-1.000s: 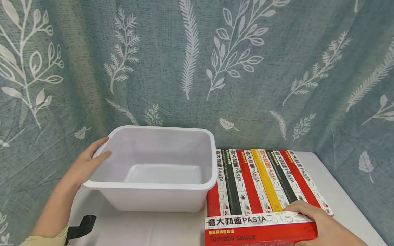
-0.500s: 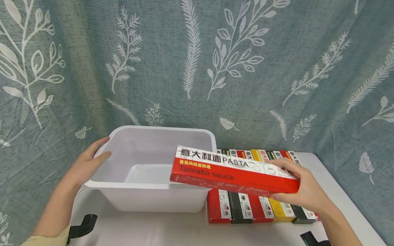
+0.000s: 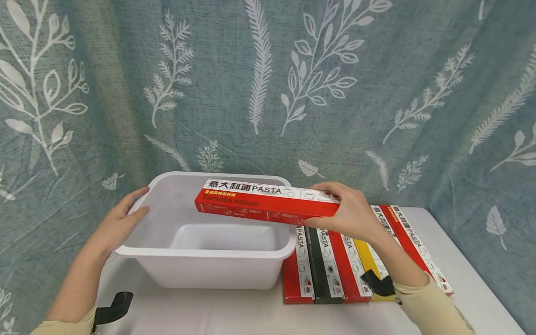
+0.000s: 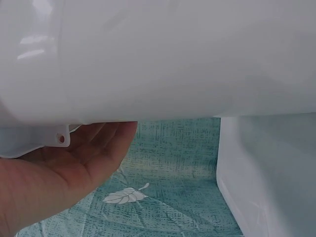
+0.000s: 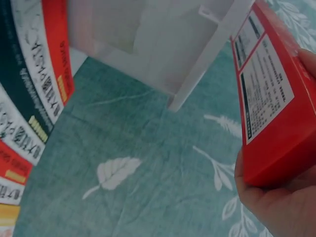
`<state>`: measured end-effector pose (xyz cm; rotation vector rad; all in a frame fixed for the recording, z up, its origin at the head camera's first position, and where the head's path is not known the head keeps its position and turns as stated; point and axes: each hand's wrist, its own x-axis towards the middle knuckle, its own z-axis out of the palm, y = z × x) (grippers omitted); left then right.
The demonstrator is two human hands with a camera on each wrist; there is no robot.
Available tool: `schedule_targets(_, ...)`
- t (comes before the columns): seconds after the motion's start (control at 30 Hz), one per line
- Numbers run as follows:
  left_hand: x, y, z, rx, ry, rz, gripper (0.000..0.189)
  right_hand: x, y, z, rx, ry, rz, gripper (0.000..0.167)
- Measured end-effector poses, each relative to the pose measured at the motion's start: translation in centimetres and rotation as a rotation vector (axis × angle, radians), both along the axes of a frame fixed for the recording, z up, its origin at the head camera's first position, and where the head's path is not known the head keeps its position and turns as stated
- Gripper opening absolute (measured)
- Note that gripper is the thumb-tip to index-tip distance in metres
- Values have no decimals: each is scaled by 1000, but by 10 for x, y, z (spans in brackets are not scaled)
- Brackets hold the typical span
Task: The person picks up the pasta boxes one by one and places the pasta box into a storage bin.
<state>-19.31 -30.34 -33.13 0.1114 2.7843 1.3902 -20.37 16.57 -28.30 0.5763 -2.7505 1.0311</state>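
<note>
Pasta box (image 3: 259,204) juts from the right hand (image 3: 351,213) toward the left hand (image 3: 117,224).

Smooth plastic tub (image 3: 209,271), cardboard box (image 3: 264,204)

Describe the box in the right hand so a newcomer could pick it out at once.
In the head view, find the white tub on the table, left of a row of boxes. Seen across its right rim, the right hand holds a long box, red and white, marked "PASTA" and "Tomato sauce". The row has red boxes too, but only this one is held up off the table.
</note>
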Motion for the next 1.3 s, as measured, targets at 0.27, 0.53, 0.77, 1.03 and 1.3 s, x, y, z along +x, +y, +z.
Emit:
schedule_targets(0.27, -2, -1, -2, 35, 11, 7, 59, -38, -41, -1, 113, 65, 67, 64)
schedule_targets(0.53, -5, -2, -3, 32, 7, 9, 59, -62, -79, -9, 216, 87, 156, 62)
schedule_targets(0.77, -4, -2, -2, 18, 13, 13, 59, -74, -106, -20, 322, 84, 226, 56)
schedule_targets(1.03, -3, -1, -4, -13, 15, 15, 58, -81, -122, -34, 395, 148, 279, 53)
schedule_targets(1.3, -3, -1, -4, -25, 40, 12, 56, -84, -129, -36, 484, 211, 291, 53)
